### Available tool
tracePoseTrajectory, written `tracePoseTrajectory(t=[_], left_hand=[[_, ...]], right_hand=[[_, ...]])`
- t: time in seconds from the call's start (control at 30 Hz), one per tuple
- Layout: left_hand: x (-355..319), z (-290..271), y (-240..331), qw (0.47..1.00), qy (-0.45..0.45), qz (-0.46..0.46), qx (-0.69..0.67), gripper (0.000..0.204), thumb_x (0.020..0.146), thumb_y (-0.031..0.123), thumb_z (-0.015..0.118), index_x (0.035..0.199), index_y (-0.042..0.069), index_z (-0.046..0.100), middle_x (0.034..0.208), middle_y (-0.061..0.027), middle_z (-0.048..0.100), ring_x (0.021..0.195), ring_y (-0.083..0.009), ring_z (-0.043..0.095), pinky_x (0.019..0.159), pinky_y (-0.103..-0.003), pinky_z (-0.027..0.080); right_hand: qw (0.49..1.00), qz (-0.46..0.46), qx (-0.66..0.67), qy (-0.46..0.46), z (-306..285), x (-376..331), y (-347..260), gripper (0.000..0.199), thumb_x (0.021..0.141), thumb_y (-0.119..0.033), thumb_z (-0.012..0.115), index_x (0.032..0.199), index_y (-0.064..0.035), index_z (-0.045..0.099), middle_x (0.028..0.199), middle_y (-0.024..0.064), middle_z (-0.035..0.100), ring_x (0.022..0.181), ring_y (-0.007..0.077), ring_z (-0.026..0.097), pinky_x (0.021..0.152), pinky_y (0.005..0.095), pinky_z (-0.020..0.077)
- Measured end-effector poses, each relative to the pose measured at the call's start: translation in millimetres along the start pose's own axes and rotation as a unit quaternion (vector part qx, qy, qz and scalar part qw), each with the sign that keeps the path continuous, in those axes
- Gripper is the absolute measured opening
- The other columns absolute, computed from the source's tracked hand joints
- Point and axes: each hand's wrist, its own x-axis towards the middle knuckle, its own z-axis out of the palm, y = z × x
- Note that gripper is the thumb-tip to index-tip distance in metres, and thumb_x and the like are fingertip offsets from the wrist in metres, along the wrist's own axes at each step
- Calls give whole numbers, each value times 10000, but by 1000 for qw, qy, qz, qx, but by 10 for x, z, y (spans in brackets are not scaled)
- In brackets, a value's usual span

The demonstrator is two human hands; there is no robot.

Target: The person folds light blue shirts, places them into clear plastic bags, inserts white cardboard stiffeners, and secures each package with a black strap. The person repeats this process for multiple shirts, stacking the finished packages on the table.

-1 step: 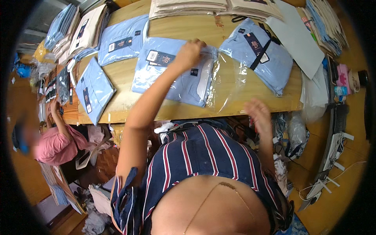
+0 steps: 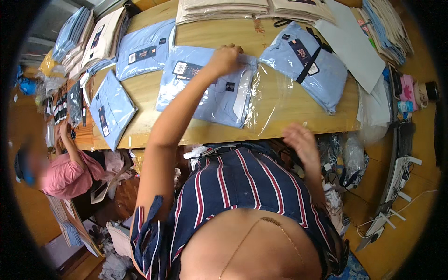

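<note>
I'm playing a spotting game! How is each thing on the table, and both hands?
Left hand: bent, on the middle blue garment
Right hand: open, nothing visible in it
Middle blue garment: folded, bagged
Right blue garment: folded, bagged
Upper-left blue garment: folded, bagged
Lower-left blue garment: folded, bagged
Beige garments: folded, stacked

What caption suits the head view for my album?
Left fingers rest on a bagged blue garment; right fingers hover near the wooden table.
</note>
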Motion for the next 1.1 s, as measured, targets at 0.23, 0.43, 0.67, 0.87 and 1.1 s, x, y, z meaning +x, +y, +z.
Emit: tracePoseTrajectory(t=[0.23,0.43,0.67,0.87,1.1], left_hand=[[579,-249,288,951,-300,79,3,509,553,386,694,896,26,581,809,-143,594,780,-247,562,667,-309,426],[-33,-1821,617,976,-62,102,-182,309,606,219,697,760,-26,589,638,-30,562,600,-95,489,579,-234,405],[-707,-2490,520,853,180,161,-462,174,654,108,677,728,47,532,694,-17,534,651,-96,509,622,-221,404],[-606,-2277,-24,798,195,2,-569,172,659,73,681,742,40,533,666,-38,565,574,-93,530,523,-178,413],[-991,-2057,64,869,313,-63,-377,165,598,50,715,697,12,589,661,-41,589,630,-85,531,570,-199,411]], right_hand=[[994,69,7,-84,353,-154,178,377,782,7,492,1138,55,376,1078,194,487,972,246,506,841,300,411],[971,-98,-165,-145,492,98,27,642,676,-93,668,1200,10,313,1146,136,449,1049,192,440,879,311,374],[850,-495,-130,-123,1408,360,-1574,517,620,-178,730,1047,-5,496,989,53,534,918,148,489,809,285,389],[901,-336,-148,-231,1801,1020,-2334,282,711,-92,635,967,-19,541,850,38,583,785,94,535,713,230,430],[807,-436,-331,-221,1791,1161,-2213,140,666,-23,617,806,-33,619,825,33,593,836,145,541,767,258,417]])
